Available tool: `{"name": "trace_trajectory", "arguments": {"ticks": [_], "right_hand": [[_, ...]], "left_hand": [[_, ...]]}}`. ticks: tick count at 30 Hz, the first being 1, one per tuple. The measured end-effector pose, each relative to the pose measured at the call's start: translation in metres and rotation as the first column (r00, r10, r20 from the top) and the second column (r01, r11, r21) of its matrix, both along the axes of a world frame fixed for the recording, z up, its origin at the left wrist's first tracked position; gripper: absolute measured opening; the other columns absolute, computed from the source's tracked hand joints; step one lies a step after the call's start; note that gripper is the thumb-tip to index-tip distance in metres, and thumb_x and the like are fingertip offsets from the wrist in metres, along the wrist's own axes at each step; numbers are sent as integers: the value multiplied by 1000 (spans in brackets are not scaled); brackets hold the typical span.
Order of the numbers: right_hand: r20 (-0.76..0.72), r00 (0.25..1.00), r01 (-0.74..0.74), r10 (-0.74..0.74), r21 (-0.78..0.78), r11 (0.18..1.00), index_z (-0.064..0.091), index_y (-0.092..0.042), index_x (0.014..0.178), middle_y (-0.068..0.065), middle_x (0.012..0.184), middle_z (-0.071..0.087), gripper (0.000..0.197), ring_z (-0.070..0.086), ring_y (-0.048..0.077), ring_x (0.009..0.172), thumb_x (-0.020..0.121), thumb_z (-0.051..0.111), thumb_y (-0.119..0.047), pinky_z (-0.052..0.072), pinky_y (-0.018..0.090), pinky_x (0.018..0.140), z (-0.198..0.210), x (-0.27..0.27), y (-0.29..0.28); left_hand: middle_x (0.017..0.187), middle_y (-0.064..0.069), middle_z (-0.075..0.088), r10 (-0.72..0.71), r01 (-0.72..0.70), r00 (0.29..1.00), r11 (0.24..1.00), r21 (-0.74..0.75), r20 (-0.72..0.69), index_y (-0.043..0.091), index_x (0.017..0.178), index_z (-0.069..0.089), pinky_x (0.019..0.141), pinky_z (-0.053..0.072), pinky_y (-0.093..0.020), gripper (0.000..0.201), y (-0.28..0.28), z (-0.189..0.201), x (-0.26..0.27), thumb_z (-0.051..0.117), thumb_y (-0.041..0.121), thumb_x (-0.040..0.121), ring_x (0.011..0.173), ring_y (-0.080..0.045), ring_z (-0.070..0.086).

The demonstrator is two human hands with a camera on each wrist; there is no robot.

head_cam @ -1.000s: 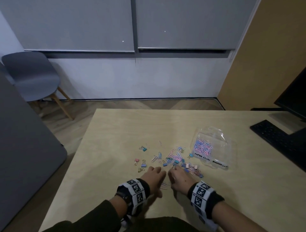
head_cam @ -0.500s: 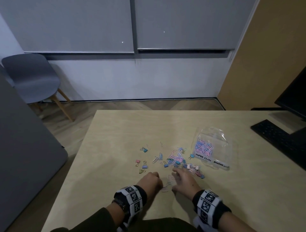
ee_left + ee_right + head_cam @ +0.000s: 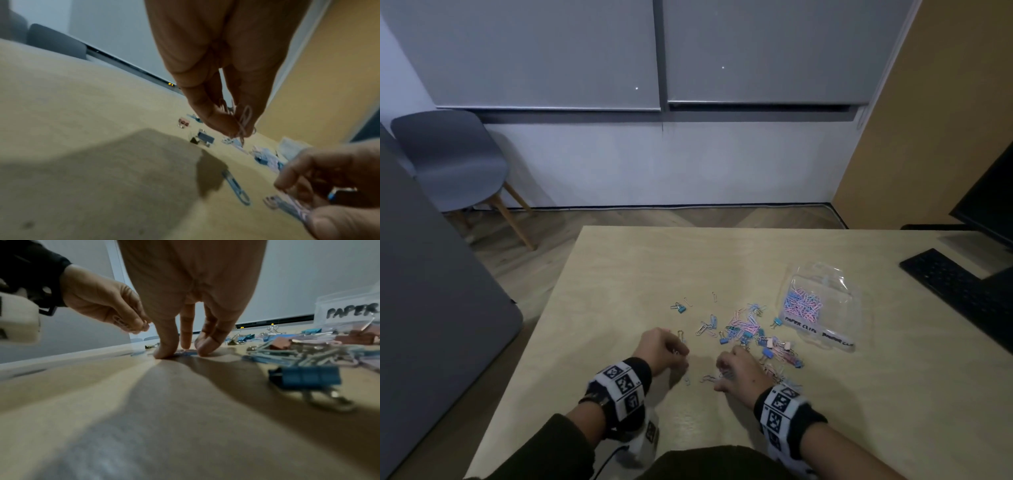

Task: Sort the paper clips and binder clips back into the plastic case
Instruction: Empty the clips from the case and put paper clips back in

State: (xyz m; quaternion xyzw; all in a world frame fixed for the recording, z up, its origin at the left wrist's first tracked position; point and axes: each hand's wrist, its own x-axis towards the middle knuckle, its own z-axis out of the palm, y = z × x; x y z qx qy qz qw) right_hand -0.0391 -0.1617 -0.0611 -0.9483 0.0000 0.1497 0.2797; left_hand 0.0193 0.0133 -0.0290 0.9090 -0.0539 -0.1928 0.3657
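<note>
Left hand pinches several paper clips between its fingers above the table. Right hand presses curled fingers on a clip lying flat; whether it is gripped cannot be told. Loose clips and binder clips lie scattered beside the case, whose labelled compartment already holds clips. Judged light, thin, springy wire that slides and tangles; best taken edgewise at one end. Binder clips: grip the body.
</note>
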Motion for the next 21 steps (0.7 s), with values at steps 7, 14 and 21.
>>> {"name": "trace_trajectory", "arguments": {"ticks": [7, 14, 21], "right_hand": [[4, 975, -215, 221, -202, 956, 52, 0, 109, 18, 112, 50, 23, 49, 28, 103, 92, 37, -3, 38, 34, 79, 2, 4, 1], [2, 979, -198, 205, -248, 948, 53, 4, 102, 20, 99, 52, 24, 52, 28, 91, 94, 34, -8, 32, 31, 71, 6, 6, -12], [27, 1000, 17, -16, -39, 999, 56, -6, 81, 14, 84, 57, 15, 53, 23, 78, 84, 41, 0, 45, 31, 68, 15, 7, -33]], "left_hand": [[73, 3, 61, 30, -30, 998, 1000, 2, -61, 4, 94, 73, 69, 53, -17, 18, 6, -5, -10, 72, 6, 76, 67, -10, 58], [83, -3, 63, 12, -13, 997, 1000, -14, -73, 5, 95, 73, 84, 53, -26, 19, -17, -8, -18, 72, 8, 75, 81, -15, 58], [76, -6, 61, 25, -29, 995, 998, -50, -94, 1, 95, 72, 76, 54, -27, 20, -47, 0, -11, 72, 3, 75, 72, -18, 58]]}}
